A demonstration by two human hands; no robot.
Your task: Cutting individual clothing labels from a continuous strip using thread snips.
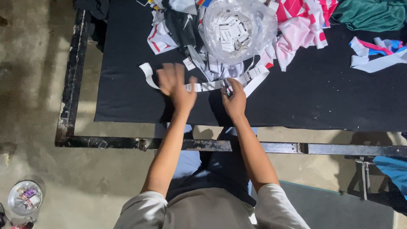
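Note:
A long white strip of labels [203, 86] lies across the black cloth-covered table [322, 101]. My left hand [174, 85] hovers over the strip's left part, fingers spread and blurred by motion, holding nothing that I can see. My right hand [234, 98] rests on the strip further right, fingers closed, pinching it together with a small dark object that I cannot make out. Just behind the hands stands a clear plastic bag [237, 29] full of small white tags.
Pink, white and red fabric pieces [299, 25] are heaped at the back, a green cloth [371, 12] at the far right, blue and white strips [377, 53] beside it. A black metal frame [72, 85] borders the table. A small round tin [24, 197] sits on the concrete floor.

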